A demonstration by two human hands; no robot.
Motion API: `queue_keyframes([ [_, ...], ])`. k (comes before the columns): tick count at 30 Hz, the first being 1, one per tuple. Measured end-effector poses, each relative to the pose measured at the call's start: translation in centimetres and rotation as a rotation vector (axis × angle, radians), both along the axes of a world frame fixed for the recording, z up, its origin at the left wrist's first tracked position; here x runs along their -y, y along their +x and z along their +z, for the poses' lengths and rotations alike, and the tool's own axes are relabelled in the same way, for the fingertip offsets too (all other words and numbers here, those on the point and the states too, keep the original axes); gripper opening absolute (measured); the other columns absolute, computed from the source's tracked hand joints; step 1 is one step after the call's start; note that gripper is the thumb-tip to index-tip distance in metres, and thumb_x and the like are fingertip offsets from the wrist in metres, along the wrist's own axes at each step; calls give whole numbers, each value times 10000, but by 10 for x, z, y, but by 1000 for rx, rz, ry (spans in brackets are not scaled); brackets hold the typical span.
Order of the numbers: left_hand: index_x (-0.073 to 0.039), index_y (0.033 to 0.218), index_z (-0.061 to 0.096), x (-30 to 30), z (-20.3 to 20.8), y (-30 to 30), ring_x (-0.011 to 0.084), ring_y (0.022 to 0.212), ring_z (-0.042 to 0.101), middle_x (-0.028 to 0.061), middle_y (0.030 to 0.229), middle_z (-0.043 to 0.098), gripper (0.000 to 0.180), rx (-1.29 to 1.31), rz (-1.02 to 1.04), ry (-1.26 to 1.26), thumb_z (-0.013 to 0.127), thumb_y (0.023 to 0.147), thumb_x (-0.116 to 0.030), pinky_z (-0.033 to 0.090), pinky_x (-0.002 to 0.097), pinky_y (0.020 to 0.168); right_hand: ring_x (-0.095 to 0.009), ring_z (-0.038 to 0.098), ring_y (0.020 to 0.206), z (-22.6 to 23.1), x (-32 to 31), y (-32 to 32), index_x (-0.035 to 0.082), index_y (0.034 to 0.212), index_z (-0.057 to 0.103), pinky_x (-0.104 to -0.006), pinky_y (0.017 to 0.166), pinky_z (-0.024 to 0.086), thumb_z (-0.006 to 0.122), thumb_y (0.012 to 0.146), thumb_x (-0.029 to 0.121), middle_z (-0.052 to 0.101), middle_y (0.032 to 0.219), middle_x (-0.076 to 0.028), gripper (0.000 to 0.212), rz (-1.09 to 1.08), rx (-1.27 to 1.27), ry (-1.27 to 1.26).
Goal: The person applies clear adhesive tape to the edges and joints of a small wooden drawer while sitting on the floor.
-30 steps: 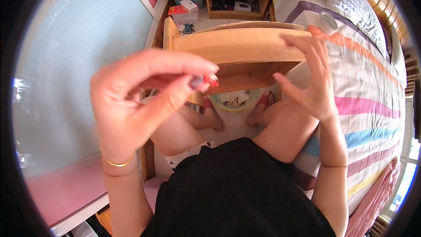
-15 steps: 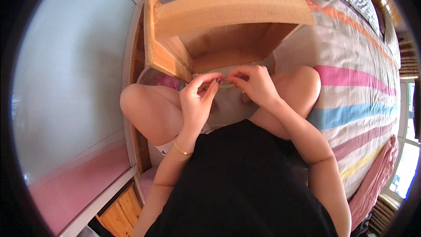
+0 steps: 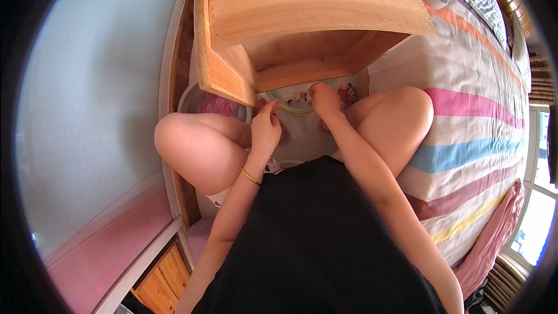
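Observation:
My left hand (image 3: pixel 267 129), a gold bangle on its wrist, is above the floor near the lower corner of the wooden furniture piece (image 3: pixel 319 11). Its fingers are closed with the thumb against them; what they hold, if anything, I cannot make out. Farther forward, my right hand (image 3: pixel 326 103) is also closed in a pinch, over the right part of a round container with a pale green-yellow rim (image 3: pixel 295 110). Small white and reddish pieces (image 3: pixel 299 96) lie in that container, partly hidden by the wood and my hand. Any thing in the right fingertips is too small to name.
A bin (image 3: pixel 189 102) with a pink bag (image 3: pixel 218 104) stands left of my legs, beside a frosted sliding panel (image 3: pixel 110 110). A bed with a striped cover (image 3: pixel 465 122) runs along the right. The wooden piece overhangs the container.
My hands, which were together at the fingertips, have parted. The left has drawn back a little toward me and the right has moved forward over the container, uncovering its pieces.

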State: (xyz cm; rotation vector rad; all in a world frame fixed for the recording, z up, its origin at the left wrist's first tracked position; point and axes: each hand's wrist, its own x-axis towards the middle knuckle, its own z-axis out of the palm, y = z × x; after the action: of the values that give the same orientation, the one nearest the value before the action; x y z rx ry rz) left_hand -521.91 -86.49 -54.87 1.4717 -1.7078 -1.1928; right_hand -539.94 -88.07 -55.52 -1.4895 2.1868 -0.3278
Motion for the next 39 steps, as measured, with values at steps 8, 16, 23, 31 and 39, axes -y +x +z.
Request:
queue_keyframes([
  [8,5,1125,534,-4,46,-11,303,965,599,190,1021,612,354,102,-158,-178,454,787,69,467,341,824,-337,614,739,17,2,-8,43,727,640,-411,651,480,597,719,94,632,755,-155,66,-14,49,-123],
  [16,-13,1045,583,-1,202,-10,306,864,603,158,973,608,277,-36,-378,-388,527,781,53,488,335,738,-324,603,699,196,-34,-2,27,784,545,-391,601,475,633,746,75,601,731,-135,107,238,358,-329],
  [23,-27,1008,616,50,294,1,258,982,602,114,1025,619,253,86,-509,-822,596,756,-11,477,341,845,-222,549,700,294,-11,-48,57,886,578,-313,622,460,737,666,112,516,775,-74,277,385,78,-646],
  [31,-85,1341,317,126,308,7,320,1210,398,150,1287,427,948,457,-664,-696,797,569,-354,330,400,1010,-343,338,1225,300,37,-103,29,1340,274,-437,1021,291,797,545,405,371,1297,-177,1023,700,-194,-509],
  [39,-89,1365,170,159,292,-22,340,1181,414,197,1264,415,1081,455,-878,-443,821,548,-366,353,408,987,-349,418,1150,295,67,-123,-40,1278,315,-403,961,357,786,537,455,444,1212,-204,1009,827,-128,-298],
])
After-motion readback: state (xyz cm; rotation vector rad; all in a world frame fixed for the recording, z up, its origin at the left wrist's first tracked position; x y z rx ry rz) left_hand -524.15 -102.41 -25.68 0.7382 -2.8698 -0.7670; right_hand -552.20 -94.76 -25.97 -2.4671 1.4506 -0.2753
